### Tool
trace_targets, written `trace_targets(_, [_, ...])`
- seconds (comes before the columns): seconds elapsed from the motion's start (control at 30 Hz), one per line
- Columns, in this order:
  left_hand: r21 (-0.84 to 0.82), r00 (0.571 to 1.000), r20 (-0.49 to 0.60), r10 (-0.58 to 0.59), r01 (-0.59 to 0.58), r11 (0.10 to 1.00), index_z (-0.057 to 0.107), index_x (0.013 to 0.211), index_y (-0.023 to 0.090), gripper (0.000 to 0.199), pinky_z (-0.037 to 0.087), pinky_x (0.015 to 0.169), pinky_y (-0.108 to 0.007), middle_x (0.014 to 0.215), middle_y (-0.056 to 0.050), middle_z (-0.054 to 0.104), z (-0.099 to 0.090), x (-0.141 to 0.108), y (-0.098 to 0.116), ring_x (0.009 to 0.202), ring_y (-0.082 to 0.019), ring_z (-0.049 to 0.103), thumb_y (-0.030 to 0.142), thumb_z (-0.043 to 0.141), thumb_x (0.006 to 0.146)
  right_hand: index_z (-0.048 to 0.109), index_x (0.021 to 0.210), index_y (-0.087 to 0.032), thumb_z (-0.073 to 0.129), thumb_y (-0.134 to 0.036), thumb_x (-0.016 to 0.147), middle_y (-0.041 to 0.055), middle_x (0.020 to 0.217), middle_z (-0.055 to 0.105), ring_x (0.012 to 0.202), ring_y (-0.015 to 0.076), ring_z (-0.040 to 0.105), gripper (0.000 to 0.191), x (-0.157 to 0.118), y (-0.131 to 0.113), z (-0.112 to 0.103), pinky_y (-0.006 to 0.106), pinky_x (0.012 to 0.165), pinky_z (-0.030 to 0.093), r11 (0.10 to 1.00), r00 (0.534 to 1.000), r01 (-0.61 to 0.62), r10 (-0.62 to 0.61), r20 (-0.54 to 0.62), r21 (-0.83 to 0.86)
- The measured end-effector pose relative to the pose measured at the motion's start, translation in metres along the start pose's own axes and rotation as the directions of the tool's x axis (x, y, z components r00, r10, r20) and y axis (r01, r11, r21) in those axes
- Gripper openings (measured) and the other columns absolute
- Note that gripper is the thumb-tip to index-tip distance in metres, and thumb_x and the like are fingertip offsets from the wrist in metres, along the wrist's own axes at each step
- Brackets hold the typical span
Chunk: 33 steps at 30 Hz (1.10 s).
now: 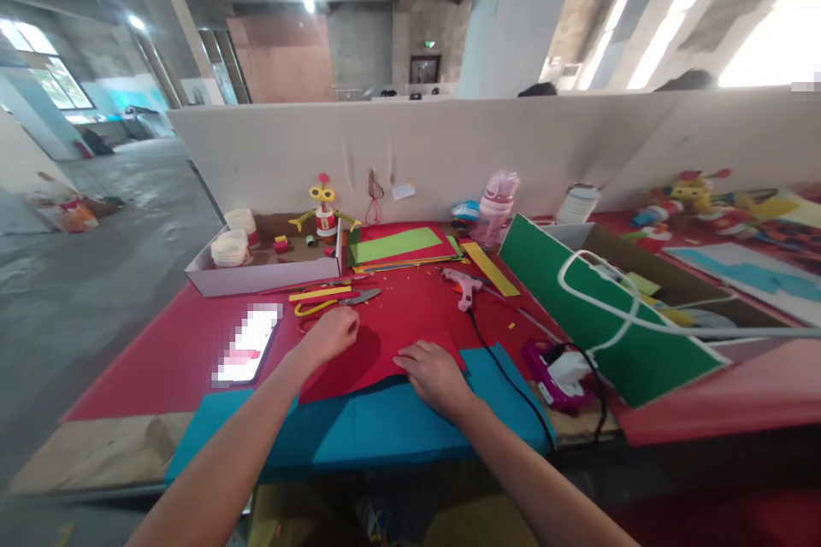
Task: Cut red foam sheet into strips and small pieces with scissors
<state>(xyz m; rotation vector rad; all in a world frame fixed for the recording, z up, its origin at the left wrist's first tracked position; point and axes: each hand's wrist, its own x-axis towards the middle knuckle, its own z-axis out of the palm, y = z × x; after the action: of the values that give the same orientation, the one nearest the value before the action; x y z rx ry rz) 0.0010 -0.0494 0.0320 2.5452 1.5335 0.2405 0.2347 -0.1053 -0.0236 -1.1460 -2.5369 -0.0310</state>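
Observation:
A red sheet (pixel 375 363), probably paper or thin foam, lies over a blue sheet (pixel 359 436) at the near table edge, its front edge slightly raised. My right hand (pixel 436 376) has bent fingers on top of the red sheet near that edge and seems to pinch it; the thumb is hidden. Over the red sheet's left side, my left hand (pixel 332 335) is closed, and whatever its fingers hold is hidden. Just beyond it lie yellow-handled scissors (pixel 317 306) and a yellow strip (pixel 321 295). A phone (pixel 250 346) lies left of my left forearm.
Behind are an open box (pixel 262 279) with cups, a yellow-eyed figure (pixel 325 218) and stacked coloured sheets (pixel 401 246). A pink glue gun (pixel 463 286) trails a black cord toward a purple power strip (pixel 558 380). A green board (pixel 596 316) leans at right.

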Motion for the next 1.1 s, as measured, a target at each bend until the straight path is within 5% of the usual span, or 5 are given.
trace_targets(0.2, [-0.196, 0.996, 0.040, 0.082, -0.073, 0.978, 0.065, 0.080, 0.018, 0.017, 0.043, 0.068, -0.024, 0.085, -0.004, 0.068, -0.033, -0.026, -0.004, 0.077, -0.016, 0.061, 0.020, 0.049, 0.083, 0.066, 0.112, -0.017, 0.050, -0.013, 0.087, 0.0097, 0.104, 0.069, 0.096, 0.0224, 0.058, 0.030, 0.007, 0.001, 0.004, 0.034, 0.084, 0.045, 1.000, 1.000, 0.023, -0.023, 0.006, -0.005])
trace_targets(0.6, [0.142, 0.974, 0.179, 0.138, -0.164, 0.976, 0.064, 0.078, 0.014, 0.019, 0.044, 0.070, -0.029, 0.083, -0.012, 0.067, 0.020, 0.045, 0.002, 0.082, -0.023, 0.063, 0.005, 0.049, 0.072, 0.065, 0.113, -0.018, 0.055, -0.016, 0.085, 0.0088, 0.106, 0.067, 0.098, 0.0226, 0.055, 0.030, 0.003, -0.001, 0.009, 0.033, 0.085, 0.044, 1.000, 1.000, 0.025, -0.025, 0.004, 0.000])
trace_targets(0.77, [-0.164, 0.994, 0.056, 0.094, -0.084, 0.983, 0.064, 0.081, 0.017, 0.016, 0.043, 0.066, -0.025, 0.085, -0.005, 0.066, -0.022, -0.007, 0.003, 0.076, -0.017, 0.060, 0.013, 0.050, 0.074, 0.067, 0.108, -0.019, 0.052, -0.015, 0.087, 0.0094, 0.101, 0.067, 0.095, 0.0222, 0.057, 0.026, 0.012, 0.003, 0.001, 0.032, 0.081, 0.044, 0.999, 0.997, -0.030, 0.032, 0.066, -0.037])
trace_targets(0.93, [-0.440, 0.865, 0.403, 0.301, -0.105, 0.892, 0.068, 0.104, 0.025, 0.028, 0.047, 0.070, -0.023, 0.099, -0.003, 0.069, -0.062, -0.065, 0.013, 0.082, -0.016, 0.062, 0.032, 0.060, 0.079, 0.069, 0.098, -0.018, 0.050, -0.012, 0.086, 0.0093, 0.098, 0.067, 0.094, 0.0210, 0.058, 0.023, 0.037, 0.013, -0.002, 0.031, 0.081, 0.044, 0.993, 0.992, -0.109, 0.112, 0.064, -0.051])
trace_targets(1.1, [-0.201, 0.999, -0.038, 0.018, -0.025, 0.979, 0.061, 0.119, 0.024, 0.038, 0.041, 0.098, -0.035, 0.126, -0.008, 0.060, -0.028, -0.055, 0.008, 0.115, -0.022, 0.053, 0.042, 0.048, 0.089, 0.066, 0.101, -0.016, 0.052, -0.010, 0.084, 0.0101, 0.103, 0.067, 0.099, 0.0216, 0.058, 0.024, 0.046, 0.014, 0.006, 0.032, 0.086, 0.045, 0.990, 0.990, -0.137, 0.138, 0.035, -0.020])
